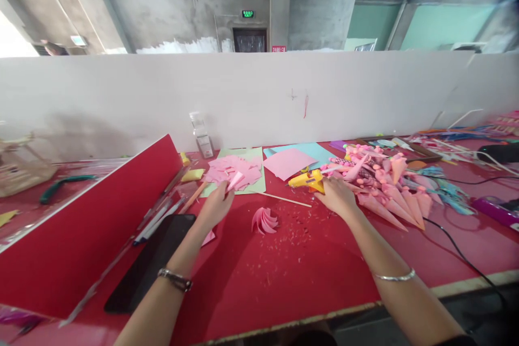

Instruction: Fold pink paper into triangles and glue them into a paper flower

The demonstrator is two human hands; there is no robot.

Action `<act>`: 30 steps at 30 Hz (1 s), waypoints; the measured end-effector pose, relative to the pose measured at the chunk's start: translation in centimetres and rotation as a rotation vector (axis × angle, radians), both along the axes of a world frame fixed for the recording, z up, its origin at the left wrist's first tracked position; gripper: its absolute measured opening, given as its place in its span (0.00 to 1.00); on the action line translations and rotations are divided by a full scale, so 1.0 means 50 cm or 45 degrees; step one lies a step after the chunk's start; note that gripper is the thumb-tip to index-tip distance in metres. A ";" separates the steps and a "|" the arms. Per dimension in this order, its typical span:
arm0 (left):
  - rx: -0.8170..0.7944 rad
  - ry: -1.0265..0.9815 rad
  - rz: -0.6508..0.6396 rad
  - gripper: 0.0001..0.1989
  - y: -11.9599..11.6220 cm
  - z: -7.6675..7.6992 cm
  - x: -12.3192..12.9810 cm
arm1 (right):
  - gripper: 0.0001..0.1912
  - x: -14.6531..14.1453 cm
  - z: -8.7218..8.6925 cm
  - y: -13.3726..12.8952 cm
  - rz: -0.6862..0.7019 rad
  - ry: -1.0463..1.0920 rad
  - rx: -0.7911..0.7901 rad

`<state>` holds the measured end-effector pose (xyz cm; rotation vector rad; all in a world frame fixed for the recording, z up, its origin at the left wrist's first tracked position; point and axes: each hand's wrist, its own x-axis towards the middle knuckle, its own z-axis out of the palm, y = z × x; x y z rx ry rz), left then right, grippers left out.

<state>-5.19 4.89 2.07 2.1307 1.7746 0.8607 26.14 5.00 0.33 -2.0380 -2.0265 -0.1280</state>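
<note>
My left hand (pixel 218 206) pinches a small rolled pink paper piece (pixel 235 179) beside a pile of pink paper pieces (pixel 248 166) on a pale green sheet (pixel 257 152). My right hand (pixel 337 195) is closed around a yellow glue gun (pixel 307 180), its nozzle pointing left. Between my hands, nearer to me, lies a pink swirl of folded paper petals (pixel 265 220) on the red table (pixel 243 292). A thin stick (pixel 286 199) lies behind it. Right of the glue gun is a heap of pink paper cones (pixel 395 200).
A red board (pixel 93 227) stands slanted on the left, with a black phone-like slab (pixel 152 265) and pens (pixel 156 221) by it. A clear bottle (pixel 201 138) stands near the white partition (pixel 243 94). A black cable (pixel 458 254) runs across the right side.
</note>
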 end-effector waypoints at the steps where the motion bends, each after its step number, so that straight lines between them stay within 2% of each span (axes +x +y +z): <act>1: -0.063 -0.243 -0.088 0.11 0.002 -0.006 0.009 | 0.13 0.000 -0.006 0.005 0.055 0.030 -0.031; 3: -0.303 -0.737 -0.281 0.18 0.001 -0.019 0.025 | 0.11 0.001 -0.014 0.012 0.136 0.077 -0.083; 5: -0.514 -1.095 -0.454 0.21 -0.006 -0.030 0.035 | 0.12 0.001 -0.019 0.018 0.166 0.089 -0.100; 8: -0.585 -1.362 -0.563 0.19 -0.021 -0.035 0.036 | 0.13 -0.005 -0.019 0.021 0.165 0.172 -0.056; 11: -0.479 -1.437 -0.532 0.19 -0.031 -0.032 0.029 | 0.15 -0.019 -0.011 0.018 0.125 0.361 0.093; 15: -0.263 -1.289 -0.426 0.18 -0.036 -0.028 0.025 | 0.15 -0.042 0.007 0.002 0.107 0.647 0.281; 18: -0.146 -0.959 -0.353 0.16 -0.042 -0.026 0.028 | 0.14 -0.055 0.019 -0.014 0.127 0.772 0.370; 20: -0.091 -0.721 -0.372 0.13 -0.046 -0.023 0.031 | 0.14 -0.061 0.025 -0.022 0.153 0.825 0.426; 23: 0.000 -0.486 -0.417 0.10 -0.050 -0.020 0.038 | 0.13 -0.069 0.030 -0.032 0.180 0.869 0.494; 30: 0.105 -0.183 -0.265 0.07 -0.053 -0.031 0.042 | 0.18 -0.087 0.031 -0.046 0.195 0.814 0.445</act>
